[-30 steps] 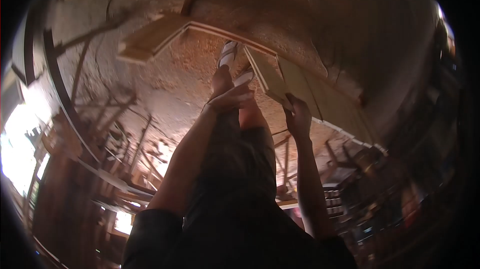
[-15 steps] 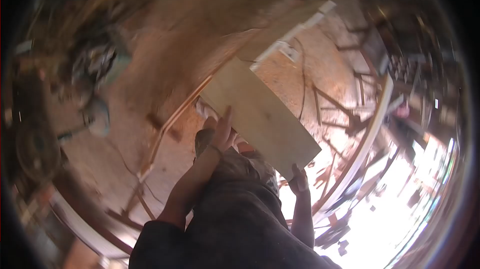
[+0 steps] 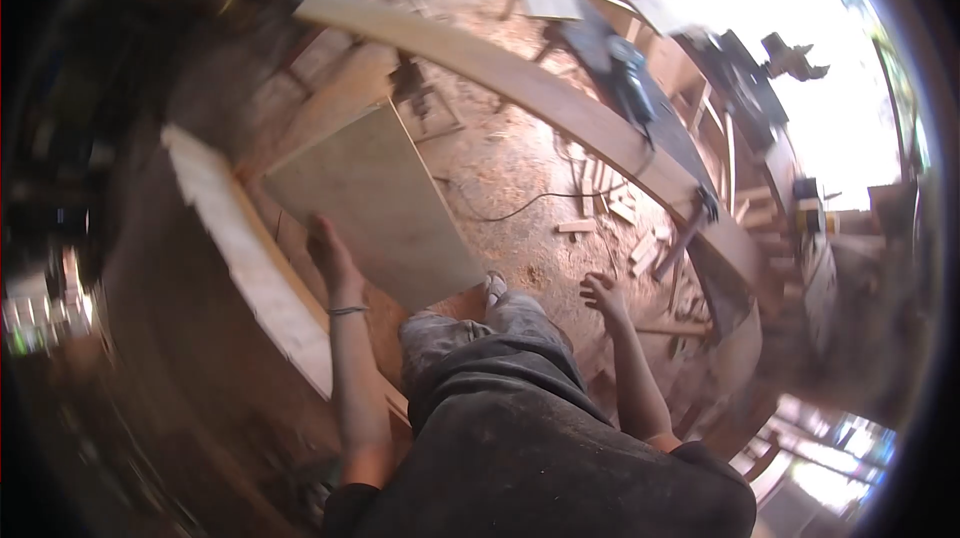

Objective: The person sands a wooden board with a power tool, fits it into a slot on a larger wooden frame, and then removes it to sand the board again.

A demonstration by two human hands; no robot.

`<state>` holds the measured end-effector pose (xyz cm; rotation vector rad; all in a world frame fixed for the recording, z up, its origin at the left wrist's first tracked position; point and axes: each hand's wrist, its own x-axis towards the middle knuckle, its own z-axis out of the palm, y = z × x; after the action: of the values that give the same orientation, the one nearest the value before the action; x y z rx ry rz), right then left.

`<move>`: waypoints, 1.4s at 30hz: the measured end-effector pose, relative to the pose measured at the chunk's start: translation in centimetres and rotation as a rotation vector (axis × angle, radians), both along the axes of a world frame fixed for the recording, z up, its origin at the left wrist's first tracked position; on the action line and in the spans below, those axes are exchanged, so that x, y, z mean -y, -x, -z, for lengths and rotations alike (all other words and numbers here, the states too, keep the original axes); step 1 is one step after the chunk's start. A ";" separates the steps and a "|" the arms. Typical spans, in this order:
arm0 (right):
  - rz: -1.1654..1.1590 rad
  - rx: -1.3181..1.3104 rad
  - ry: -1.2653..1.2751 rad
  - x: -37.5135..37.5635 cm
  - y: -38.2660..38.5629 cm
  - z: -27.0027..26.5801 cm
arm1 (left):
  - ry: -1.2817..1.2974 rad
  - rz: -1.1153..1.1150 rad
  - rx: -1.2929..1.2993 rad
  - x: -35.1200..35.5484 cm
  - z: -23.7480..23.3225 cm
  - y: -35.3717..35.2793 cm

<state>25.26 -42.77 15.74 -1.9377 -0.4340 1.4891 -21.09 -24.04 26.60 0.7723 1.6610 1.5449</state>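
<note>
A flat, pale rectangular board [image 3: 375, 203] lies in front of my body, a little to the left. My left hand [image 3: 332, 256] is on its left edge, with the hand closed against the board and a dark band round the wrist. The underside of the board and any fingers beneath it are hidden. To the right of the board, away from it, my right hand [image 3: 603, 295] hangs in the air with its fingers apart and nothing in it.
A long curved plank [image 3: 520, 88] crosses the front and right. Beyond it a blue power tool [image 3: 630, 78] rests on a dark surface. Wood offcuts [image 3: 640, 248] and a cable [image 3: 520, 208] lie on the dusty floor. A pale slab [image 3: 250, 263] runs along the left.
The view has swung round to the right. My right hand has come off the board and moved away from it. My left hand remains at the board's edge.
</note>
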 end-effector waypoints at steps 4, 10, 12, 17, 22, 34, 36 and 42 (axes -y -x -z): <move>0.311 0.065 -0.011 -1.7 -5.0 0.4 | 0.056 0.572 -0.296 -15.1 -2.4 -5.1; 0.505 0.061 0.049 -7.6 -5.4 0.9 | 0.160 1.218 -0.809 -34.2 2.3 -19.6; 0.472 0.134 -0.004 -11.6 -5.6 1.3 | 0.276 1.425 -0.809 -39.3 5.2 -25.0; 0.348 0.449 -0.160 -24.7 -9.7 0.9 | 0.266 1.731 -0.822 -47.1 13.5 -35.1; 0.237 0.731 -0.212 -39.5 -17.2 2.6 | 0.297 1.711 -1.056 -48.7 15.2 -40.0; -0.295 0.756 0.223 -53.1 -26.7 8.0 | -0.015 1.399 -0.551 -34.5 13.5 -35.3; -0.166 0.600 0.183 -51.3 -25.9 6.8 | 0.249 1.470 -0.297 -30.4 12.6 -36.3; 0.453 0.138 -0.244 -39.5 -15.2 0.7 | 0.398 1.406 -0.138 -20.5 12.3 -45.4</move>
<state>40.49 -3.25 15.02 -1.7985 -0.2037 0.9722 24.32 -3.57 14.27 1.3726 0.9441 0.1714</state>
